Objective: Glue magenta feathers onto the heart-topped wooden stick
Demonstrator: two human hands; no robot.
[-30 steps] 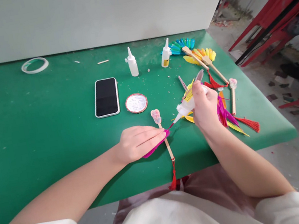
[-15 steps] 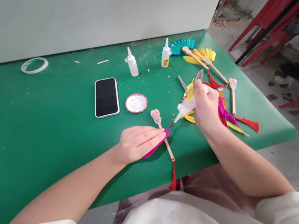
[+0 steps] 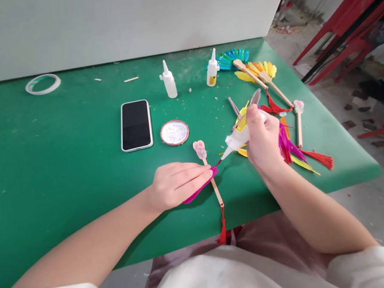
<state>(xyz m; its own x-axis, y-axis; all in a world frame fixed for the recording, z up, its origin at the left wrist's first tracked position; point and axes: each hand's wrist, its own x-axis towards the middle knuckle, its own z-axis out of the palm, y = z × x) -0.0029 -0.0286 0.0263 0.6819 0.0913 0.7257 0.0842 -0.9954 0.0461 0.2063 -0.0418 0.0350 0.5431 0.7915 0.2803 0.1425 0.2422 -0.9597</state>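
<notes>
Between the fingers of my left hand is a magenta feather, its thin quill end pointing up and to the right. My right hand is wrapped round a white glue bottle, tilted so that its nozzle is at the quill tip. Beneath the feather lies a wooden stick with a pinkish, glue-smeared rounded head and a red tassel hanging over the table edge. Loose magenta feathers and a yellow feather lie just right of my right hand.
On the green table are a phone, a round white lid, a glue bottle, another glue bottle and a tape roll. At the right are a blue feather fan, a yellow one and a tasselled stick.
My right hand and the glue bottle have shifted slightly left and down, the nozzle moving along the quill toward my left hand. My left hand has stayed in place with the feather.
</notes>
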